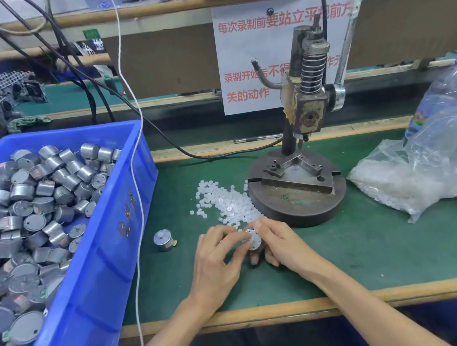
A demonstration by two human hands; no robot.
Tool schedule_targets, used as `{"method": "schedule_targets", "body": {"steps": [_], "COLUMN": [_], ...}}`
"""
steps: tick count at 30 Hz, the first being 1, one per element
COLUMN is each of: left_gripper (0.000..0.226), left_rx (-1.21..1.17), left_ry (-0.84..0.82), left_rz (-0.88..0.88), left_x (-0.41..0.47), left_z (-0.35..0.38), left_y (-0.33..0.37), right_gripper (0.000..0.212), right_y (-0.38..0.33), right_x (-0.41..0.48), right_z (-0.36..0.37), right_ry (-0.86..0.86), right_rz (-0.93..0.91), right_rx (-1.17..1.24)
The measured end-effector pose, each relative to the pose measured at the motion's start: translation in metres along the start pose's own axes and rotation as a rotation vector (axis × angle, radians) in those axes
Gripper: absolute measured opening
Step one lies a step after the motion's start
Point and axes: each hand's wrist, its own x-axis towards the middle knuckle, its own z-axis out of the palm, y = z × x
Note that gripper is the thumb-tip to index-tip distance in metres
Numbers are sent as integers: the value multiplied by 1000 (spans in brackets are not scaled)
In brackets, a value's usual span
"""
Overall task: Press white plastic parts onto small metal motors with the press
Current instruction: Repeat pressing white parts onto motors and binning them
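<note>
The sign (246, 51) behind the press (298, 204) begins 每次录制前要站立 in red. Your bin (98, 277) holds motors (24, 217); the bag (436, 145), white parts (397, 182). Your left hand (218, 261) and right hand (281, 242) pinch one motor (253, 239) in their fingers (220, 233), near the press base.

A: Cam setup?
B: One view only, head-worn, wide-angle. Faces fwd and down over the green bench (375, 240) from the person's side. The bench's near edge runs across the lower frame.
A: How near?
B: Close. Both forearms show at the bottom edge. Left hand (218, 261) and right hand (282, 245) grip a small motor (253, 239) just below centre. Press (308, 113) stands beyond them, slightly right of centre.
A: Edges?
B: Blue bin (107, 252) fills the left, plastic bag (429, 163) sits at the right edge. Top reaches the back shelf w/ the paper notice (249, 54) behind the press. Lines bow toward the corners, esp. the bin.
</note>
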Motion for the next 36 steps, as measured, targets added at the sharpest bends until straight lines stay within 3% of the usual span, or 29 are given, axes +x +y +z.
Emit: {"method": "schedule_targets", "body": {"steps": [8, 13, 17, 20, 26, 30, 36], "left_gripper": [8, 20, 22, 21, 42, 50, 28], "left_rx": [-167, -290, -388, -347, -161, -162, -25], "left_ry": [-25, -83, -148, -224, -371, -311, -200], "left_rz": [-133, -167, -195, -208, -238, -302, -284], "left_x": [10, 48, 81, 108, 146, 150, 149], "left_z": [-4, 10, 32, 50, 78, 89, 93], "left_y": [8, 28, 43, 44, 33, 30, 27], "right_gripper": [16, 30, 22, 11, 16, 19, 28], "right_y": [-4, -12, -22, -28, -29, -26, -45], "right_x": [-2, -2, 3, 5, -9, -17, -3], "right_z": [-5, -16, -32, -49, -78, -92, -115], "right_ry": [0, 173, 337, 452, 501, 524, 697], "right_rz": [50, 78, 39, 102, 174, 172, -7], "right_rx": [201, 930, 1090, 1008, 594, 497, 237]}}
